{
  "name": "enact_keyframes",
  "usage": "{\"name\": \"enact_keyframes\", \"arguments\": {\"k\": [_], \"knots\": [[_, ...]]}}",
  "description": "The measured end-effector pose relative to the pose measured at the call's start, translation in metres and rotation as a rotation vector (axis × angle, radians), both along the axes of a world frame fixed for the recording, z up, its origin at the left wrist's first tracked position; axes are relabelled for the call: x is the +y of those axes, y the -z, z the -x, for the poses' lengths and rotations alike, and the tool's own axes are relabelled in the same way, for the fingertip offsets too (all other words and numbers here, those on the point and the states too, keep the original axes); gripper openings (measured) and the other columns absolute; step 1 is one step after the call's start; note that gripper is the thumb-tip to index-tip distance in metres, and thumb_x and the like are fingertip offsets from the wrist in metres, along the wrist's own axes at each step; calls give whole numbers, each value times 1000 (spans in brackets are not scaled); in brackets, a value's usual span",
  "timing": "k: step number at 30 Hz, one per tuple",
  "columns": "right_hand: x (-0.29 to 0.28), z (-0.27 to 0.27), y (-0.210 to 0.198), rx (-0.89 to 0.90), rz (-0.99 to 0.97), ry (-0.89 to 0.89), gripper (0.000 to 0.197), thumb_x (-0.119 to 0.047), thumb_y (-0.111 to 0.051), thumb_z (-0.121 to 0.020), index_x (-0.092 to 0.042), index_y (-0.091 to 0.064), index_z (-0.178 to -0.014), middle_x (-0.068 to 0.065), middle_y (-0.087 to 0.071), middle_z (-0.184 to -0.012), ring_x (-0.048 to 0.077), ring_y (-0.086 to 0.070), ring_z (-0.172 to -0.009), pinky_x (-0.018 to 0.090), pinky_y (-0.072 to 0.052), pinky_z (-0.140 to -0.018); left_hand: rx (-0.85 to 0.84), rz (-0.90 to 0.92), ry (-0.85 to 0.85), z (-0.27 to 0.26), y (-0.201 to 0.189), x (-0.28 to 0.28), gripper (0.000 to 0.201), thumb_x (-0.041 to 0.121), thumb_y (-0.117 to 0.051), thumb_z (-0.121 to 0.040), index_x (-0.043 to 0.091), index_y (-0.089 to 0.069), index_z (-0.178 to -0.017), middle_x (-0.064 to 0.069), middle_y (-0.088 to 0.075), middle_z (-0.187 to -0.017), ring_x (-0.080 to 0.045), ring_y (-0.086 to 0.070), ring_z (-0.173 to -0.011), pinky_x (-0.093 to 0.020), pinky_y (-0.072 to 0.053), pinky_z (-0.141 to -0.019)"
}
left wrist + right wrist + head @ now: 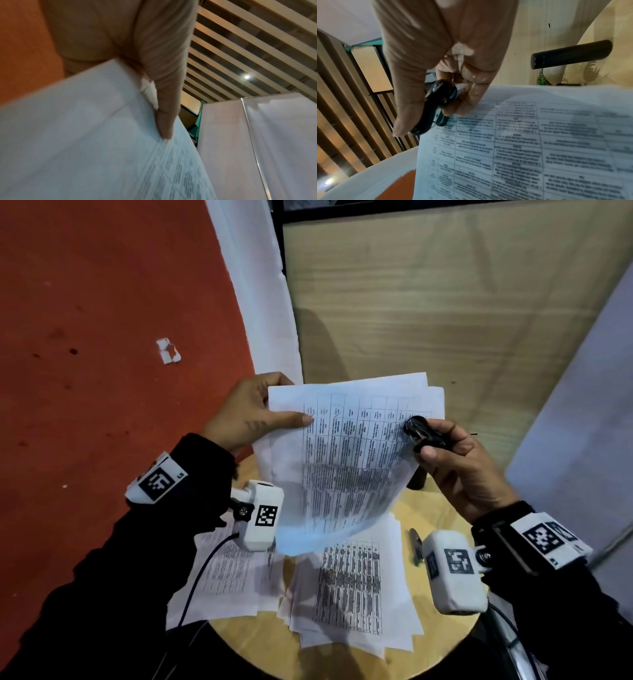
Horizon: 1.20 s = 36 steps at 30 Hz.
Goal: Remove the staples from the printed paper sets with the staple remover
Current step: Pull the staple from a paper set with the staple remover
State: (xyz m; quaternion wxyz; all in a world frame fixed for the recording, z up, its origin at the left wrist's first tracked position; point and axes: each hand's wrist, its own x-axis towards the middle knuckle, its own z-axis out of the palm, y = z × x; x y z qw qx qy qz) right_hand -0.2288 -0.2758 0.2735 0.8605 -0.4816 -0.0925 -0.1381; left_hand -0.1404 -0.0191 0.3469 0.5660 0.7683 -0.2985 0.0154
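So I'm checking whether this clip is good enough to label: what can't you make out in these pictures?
- Staple in the held paper set: not visible in any view; too small or covered.
- Staple remover jaws: hidden by the right hand in head and right wrist views.
- Printed text: blurred everywhere.
- Left hand fingers: behind the sheets; left wrist view is blurred.
- Dark object on the table: partly covered by the wrist camera.

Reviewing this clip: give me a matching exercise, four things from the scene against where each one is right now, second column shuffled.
Things:
1. black staple remover
2. raised set of printed white paper sheets
3. loose printed sheets
4. small torn scrap of white paper

Places:
A. lying on the red floor
B. pinched by the left hand
C. in the grip of the right hand
D. spread on the round wooden table

Pairs: 1-C, 2-B, 3-D, 4-A
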Motion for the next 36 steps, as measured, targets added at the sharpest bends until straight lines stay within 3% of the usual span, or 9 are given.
{"name": "enact_keyframes", "arguments": {"k": [3,5,7,9,13,16,22,28,36], "knots": [[7,-1,2,-1,31,90,68,-29,-96,-18,-20,-68,-79,-3,-73,-83,7,-68,-75,17,-54,-63,-43,110,-15,2,4,-3,28,-5,-77,-67,12,-55,-71,10,-65,-59,1,-57,-56,-13,-47,-53],[8,-5,3,-4,106,331,71,-42,-95,-21,-25,-64,-84,-2,-72,-89,11,-68,-82,22,-55,-69,-59,123,-2,3,4,-4,28,-1,-79,-65,14,-56,-71,9,-66,-61,-2,-58,-59,-15,-48,-56],[9,-7,-1,-39,316,704,57,-46,-92,-37,-37,-63,-85,8,-67,-104,20,-65,-95,37,-55,-84,-60,131,3,2,3,-6,30,2,-83,-61,16,-58,-70,9,-67,-63,-4,-59,-61,-18,-49,-59],[21,-3,-14,-188,633,913,46,-32,-84,-56,-40,-58,-92,9,-63,-109,22,-63,-102,41,-50,-92,-66,133,11,5,0,-10,27,7,-80,-57,16,-59,-70,9,-67,-63,-3,-59,-60,-19,-48,-59],[68,7,-42,-517,1178,854,37,-10,-72,-64,-7,-64,-100,9,-65,-100,26,-63,-90,37,-50,-77,-59,107,79,13,-8,-17,26,0,-77,-59,17,-62,-71,13,-67,-60,3,-57,-58,-14,-47,-57],[81,6,-51,-609,1324,820,38,-7,-70,-61,-6,-66,-99,9,-64,-101,32,-63,-85,39,-53,-63,-47,83,142,18,-12,-17,22,3,-77,-62,17,-66,-75,10,-68,-67,-2,-59,-64,-15,-48,-60],[82,4,-56,-667,1382,821,35,-5,-71,-64,-9,-69,-98,6,-66,-104,31,-65,-80,40,-53,-52,-10,122,204,23,-15,-15,24,1,-76,-64,12,-70,-84,4,-73,-78,-7,-64,-75,-22,-53,-73],[78,6,-59,-692,1376,826,30,-7,-75,-66,-8,-70,-95,5,-68,-100,30,-66,-79,40,-54,-55,24,122,223,28,-19,-15,35,0,-80,-61,3,-70,-94,-3,-74,-87,-14,-67,-81,-28,-55,-81],[79,8,-61,-709,1362,822,25,-9,-74,-69,-8,-71,-93,6,-68,-99,30,-66,-79,39,-54,-56,38,114,251,33,-23,-17,32,6,-74,-59,6,-69,-90,4,-74,-80,-9,-66,-77,-22,-55,-76]]}}
